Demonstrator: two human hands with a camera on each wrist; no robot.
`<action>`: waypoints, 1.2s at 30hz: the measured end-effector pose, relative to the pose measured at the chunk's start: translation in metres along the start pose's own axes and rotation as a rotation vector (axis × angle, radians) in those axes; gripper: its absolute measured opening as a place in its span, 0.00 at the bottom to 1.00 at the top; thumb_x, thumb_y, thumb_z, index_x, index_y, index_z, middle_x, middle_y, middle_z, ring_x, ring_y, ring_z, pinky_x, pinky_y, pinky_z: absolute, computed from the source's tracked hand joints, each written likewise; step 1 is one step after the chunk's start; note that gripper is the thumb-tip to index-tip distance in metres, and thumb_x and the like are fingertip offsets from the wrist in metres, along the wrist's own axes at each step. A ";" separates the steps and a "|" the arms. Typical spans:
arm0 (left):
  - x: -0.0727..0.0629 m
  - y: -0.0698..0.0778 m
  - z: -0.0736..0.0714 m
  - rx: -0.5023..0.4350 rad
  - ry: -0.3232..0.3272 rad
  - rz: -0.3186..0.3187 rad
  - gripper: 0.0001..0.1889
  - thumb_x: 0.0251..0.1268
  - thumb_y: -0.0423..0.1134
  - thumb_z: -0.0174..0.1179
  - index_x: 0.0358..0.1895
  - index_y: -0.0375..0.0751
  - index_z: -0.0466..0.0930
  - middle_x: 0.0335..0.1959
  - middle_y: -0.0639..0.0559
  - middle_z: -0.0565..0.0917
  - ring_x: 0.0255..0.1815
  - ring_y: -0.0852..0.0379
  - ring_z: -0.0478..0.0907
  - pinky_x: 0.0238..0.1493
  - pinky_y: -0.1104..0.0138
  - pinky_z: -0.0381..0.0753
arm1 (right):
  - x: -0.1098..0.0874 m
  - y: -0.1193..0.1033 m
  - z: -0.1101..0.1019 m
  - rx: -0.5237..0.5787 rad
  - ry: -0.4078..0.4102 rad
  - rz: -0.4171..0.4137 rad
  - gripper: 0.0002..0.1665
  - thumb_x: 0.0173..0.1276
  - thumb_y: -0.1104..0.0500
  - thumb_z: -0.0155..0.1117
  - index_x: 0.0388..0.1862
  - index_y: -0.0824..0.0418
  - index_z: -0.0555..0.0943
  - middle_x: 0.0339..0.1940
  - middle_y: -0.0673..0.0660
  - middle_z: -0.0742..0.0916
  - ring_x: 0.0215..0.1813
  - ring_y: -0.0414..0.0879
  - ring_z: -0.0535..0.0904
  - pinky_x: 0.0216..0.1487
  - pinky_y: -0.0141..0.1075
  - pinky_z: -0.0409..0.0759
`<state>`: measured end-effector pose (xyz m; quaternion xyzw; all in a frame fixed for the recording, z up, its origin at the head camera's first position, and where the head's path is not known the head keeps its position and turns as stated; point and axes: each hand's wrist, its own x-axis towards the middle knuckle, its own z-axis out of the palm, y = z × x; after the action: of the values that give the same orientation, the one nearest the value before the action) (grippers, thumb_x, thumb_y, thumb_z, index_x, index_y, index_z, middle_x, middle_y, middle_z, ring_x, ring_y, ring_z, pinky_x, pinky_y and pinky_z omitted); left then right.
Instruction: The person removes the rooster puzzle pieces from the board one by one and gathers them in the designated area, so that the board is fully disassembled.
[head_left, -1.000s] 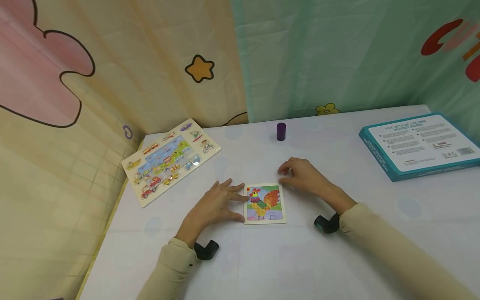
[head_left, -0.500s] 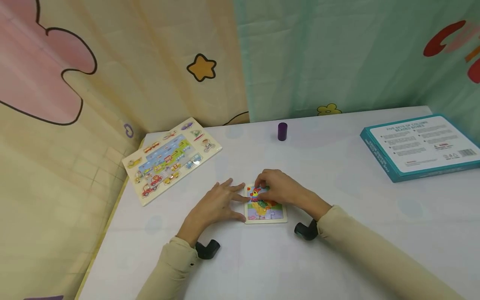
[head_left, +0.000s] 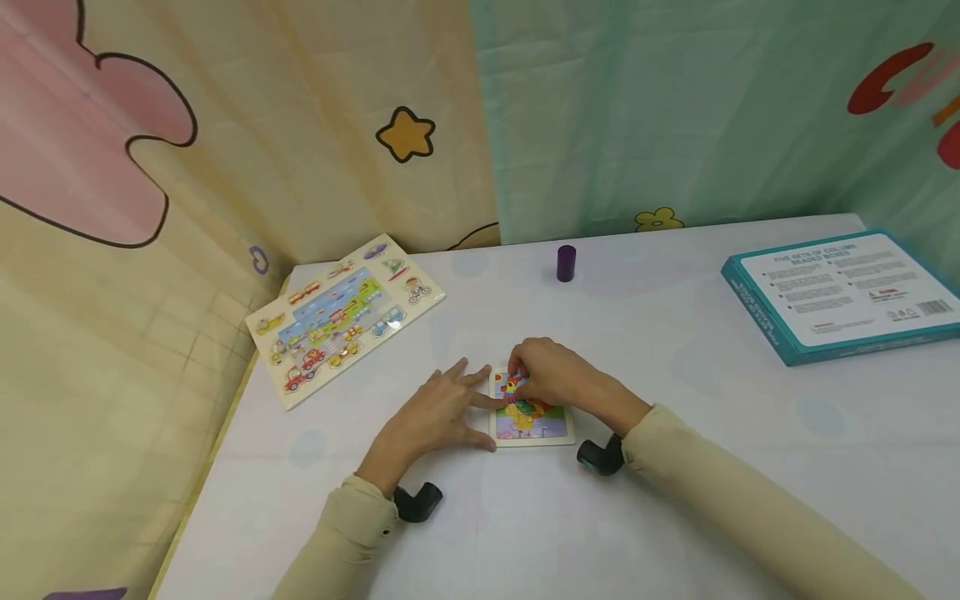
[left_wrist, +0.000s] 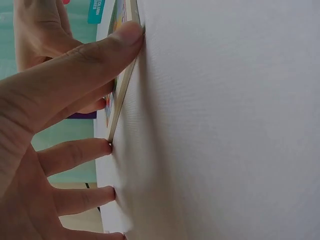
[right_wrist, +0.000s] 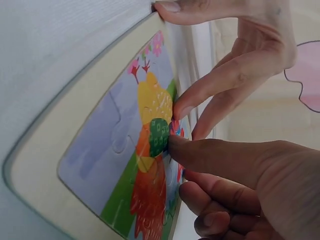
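A small rooster jigsaw puzzle [head_left: 534,427] lies in a pale square frame on the white table, near the middle of the head view. My left hand [head_left: 438,415] has its fingers spread at the puzzle's left side. The thumb [left_wrist: 127,35] presses the frame edge, and the index finger reaches onto the picture. From the right, my right hand [head_left: 555,373] lies over the upper part, thumb [right_wrist: 200,152] and curled index finger pinching at a puzzle piece by the rooster's head. That piece is mostly hidden under the fingers; whether it is lifted I cannot tell.
A vehicle picture board [head_left: 345,321] lies slanted at the back left. Behind the puzzle stands a small purple cylinder [head_left: 566,263]. A flat teal box [head_left: 847,292] lies at the right. Printed curtains [head_left: 637,108] hang along the table's back and left edges.
My right hand has moved left from beside the frame's upper right corner onto the puzzle, and its fingers have closed in on a piece. The left hand stays nearly still at the left edge.
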<state>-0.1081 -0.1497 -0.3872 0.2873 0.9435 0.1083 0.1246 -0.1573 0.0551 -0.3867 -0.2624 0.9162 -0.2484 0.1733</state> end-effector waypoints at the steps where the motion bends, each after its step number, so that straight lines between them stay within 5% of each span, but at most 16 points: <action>1: 0.000 0.001 0.000 0.004 0.001 -0.004 0.31 0.43 0.61 0.74 0.57 0.61 0.84 0.72 0.46 0.68 0.74 0.33 0.57 0.64 0.34 0.62 | 0.000 -0.001 -0.001 -0.001 -0.004 -0.001 0.16 0.60 0.57 0.75 0.44 0.61 0.83 0.36 0.51 0.81 0.41 0.46 0.74 0.46 0.40 0.79; 22: 0.001 0.007 -0.002 -0.014 -0.006 -0.031 0.32 0.42 0.58 0.77 0.56 0.58 0.85 0.71 0.44 0.68 0.73 0.31 0.57 0.62 0.33 0.63 | 0.003 0.005 -0.002 0.123 -0.031 -0.009 0.18 0.57 0.61 0.76 0.44 0.63 0.81 0.35 0.53 0.80 0.40 0.46 0.74 0.45 0.36 0.78; 29: 0.001 0.006 -0.001 -0.005 -0.006 -0.022 0.31 0.42 0.59 0.76 0.55 0.58 0.85 0.72 0.44 0.68 0.73 0.31 0.58 0.61 0.33 0.65 | 0.004 0.013 -0.002 0.215 0.001 -0.034 0.09 0.64 0.61 0.69 0.41 0.63 0.82 0.32 0.52 0.82 0.33 0.44 0.75 0.34 0.30 0.77; 36: 0.001 0.006 -0.001 -0.006 -0.005 -0.028 0.31 0.42 0.59 0.76 0.55 0.59 0.85 0.72 0.45 0.68 0.73 0.32 0.57 0.62 0.34 0.64 | 0.004 0.013 -0.003 0.267 0.024 -0.064 0.04 0.67 0.63 0.66 0.38 0.63 0.83 0.33 0.52 0.84 0.32 0.43 0.76 0.35 0.31 0.79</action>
<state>-0.1060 -0.1445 -0.3851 0.2738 0.9468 0.1088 0.1292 -0.1667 0.0639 -0.3925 -0.2630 0.8681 -0.3768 0.1878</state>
